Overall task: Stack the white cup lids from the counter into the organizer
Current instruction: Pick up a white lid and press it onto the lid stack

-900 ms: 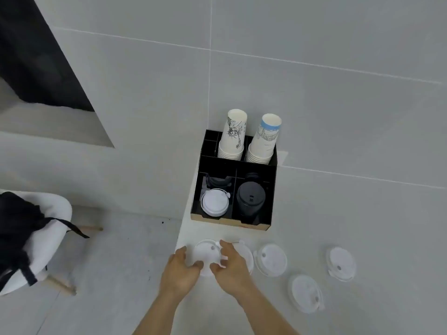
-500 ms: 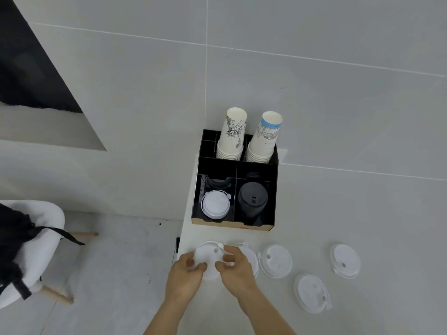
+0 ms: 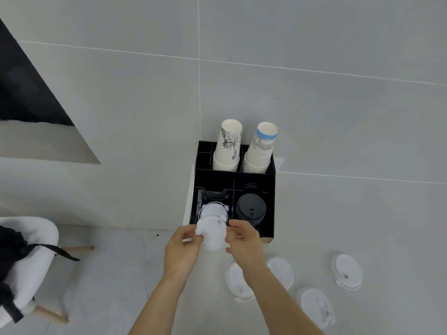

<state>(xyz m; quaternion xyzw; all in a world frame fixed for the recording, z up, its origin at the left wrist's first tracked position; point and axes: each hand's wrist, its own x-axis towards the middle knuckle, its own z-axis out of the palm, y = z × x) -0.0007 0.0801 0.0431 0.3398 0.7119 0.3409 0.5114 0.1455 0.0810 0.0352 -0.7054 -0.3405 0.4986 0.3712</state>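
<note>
I hold a white cup lid [image 3: 211, 234] between both hands, just in front of the black organizer [image 3: 270, 180]. My left hand [image 3: 182, 252] pinches its left edge and my right hand [image 3: 244, 243] grips its right edge. Behind the held lid, a stack of white lids [image 3: 214, 210] sits in the organizer's front left compartment. Several more white lids lie on the counter: one [image 3: 235, 280] partly under my right forearm, one [image 3: 281, 272] beside it, one [image 3: 315, 307] nearer me, and one [image 3: 347, 270] at the right.
Black lids [image 3: 251, 209] fill the organizer's front right compartment. Two stacks of paper cups [image 3: 227, 147] [image 3: 261, 148] stand in its back compartments. The counter's left edge [image 3: 187, 213] drops to the floor, where a white chair [image 3: 26, 257] holds a black bag.
Both hands lifted the lid off the counter and carried it up toward the organizer's front left compartment. The camera view has shifted, so the organizer sits lower in frame.
</note>
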